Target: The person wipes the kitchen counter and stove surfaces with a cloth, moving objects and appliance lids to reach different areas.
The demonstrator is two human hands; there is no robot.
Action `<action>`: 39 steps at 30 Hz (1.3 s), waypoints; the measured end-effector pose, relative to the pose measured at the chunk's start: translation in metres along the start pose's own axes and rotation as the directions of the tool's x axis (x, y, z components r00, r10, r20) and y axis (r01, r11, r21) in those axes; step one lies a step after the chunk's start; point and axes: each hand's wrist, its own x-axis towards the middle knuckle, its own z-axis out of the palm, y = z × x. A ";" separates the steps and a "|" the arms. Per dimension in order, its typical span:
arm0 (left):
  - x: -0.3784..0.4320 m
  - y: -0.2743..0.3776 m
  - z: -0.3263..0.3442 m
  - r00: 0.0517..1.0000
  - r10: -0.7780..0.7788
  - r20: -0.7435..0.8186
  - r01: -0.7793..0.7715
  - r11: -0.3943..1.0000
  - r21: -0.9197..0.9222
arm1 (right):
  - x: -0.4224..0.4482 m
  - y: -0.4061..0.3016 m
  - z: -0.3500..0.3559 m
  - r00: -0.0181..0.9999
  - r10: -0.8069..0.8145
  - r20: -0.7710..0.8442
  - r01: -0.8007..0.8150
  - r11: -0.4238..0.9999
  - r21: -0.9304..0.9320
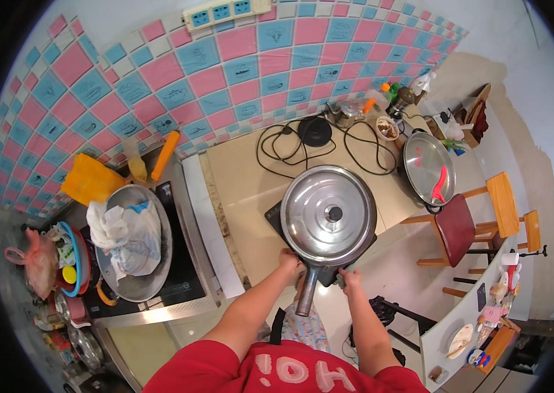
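A frying pan [308, 290] under a domed metal lid [306, 211] with a black knob stands on a black cooktop plate [275, 216] near the counter's front edge. Its long handle points towards me. My left hand [290, 262] is at the plate's near side, left of the handle; the pan hides part of its fingers. On the other side of the handle, my right hand [350, 279] is at the plate's near right edge, with a greyish cloth-like thing [340, 280] by its fingers. Whether either hand grips the plate cannot be told.
Black cables [277, 156] lie behind the pan near a round black base [314, 131]. A large lidded pot [429, 167] with a red utensil stands at right. On the left, a wok [166, 236] holding white bags rests on a black stove. A chair [455, 230] stands beyond the counter.
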 end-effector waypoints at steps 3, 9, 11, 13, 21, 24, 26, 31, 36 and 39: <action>-0.010 0.009 -0.048 0.999 0.050 -0.001 -0.050 0.996 -0.080 | -0.023 0.023 0.023 0.993 -0.026 0.116 0.027 1.000 -0.012; -0.018 0.019 -0.123 0.972 0.193 0.131 -0.161 0.961 -0.224 | -0.045 0.061 0.078 0.990 -0.071 0.124 0.070 0.997 0.015; -0.018 0.022 -0.144 0.953 0.242 0.184 -0.200 0.955 -0.220 | -0.050 0.063 0.094 0.989 -0.037 0.140 0.037 0.999 0.001; -0.028 0.027 -0.148 0.905 0.317 0.283 -0.262 0.941 -0.216 | -0.049 0.061 0.099 0.988 -0.003 0.152 -0.003 0.999 0.041; -0.035 -0.025 -0.166 0.908 0.146 0.394 0.014 0.926 -0.376 | -0.039 0.021 0.087 0.983 0.031 0.183 -0.007 0.991 -0.131; -0.034 -0.075 -0.165 0.931 0.121 0.345 0.019 0.927 -0.375 | -0.027 -0.007 0.096 0.933 -0.358 0.032 0.346 0.872 -0.345; -0.061 -0.081 -0.124 0.958 0.035 0.286 0.052 0.955 -0.291 | -0.005 -0.031 0.085 0.944 -0.320 0.077 0.329 0.917 -0.226; -0.073 -0.074 -0.063 0.980 -0.040 0.197 0.155 0.777 -0.611 | 0.076 -0.064 0.069 0.658 -0.653 0.375 0.753 0.557 -0.351; -0.046 -0.090 -0.090 0.991 -0.032 0.132 0.126 0.574 -0.809 | 0.019 -0.067 0.109 0.917 -0.143 0.372 0.317 0.826 -0.466; -0.038 -0.092 -0.108 0.999 -0.018 0.046 0.049 0.486 -0.873 | 0.005 -0.047 0.112 0.934 -0.156 0.322 0.272 0.894 -0.357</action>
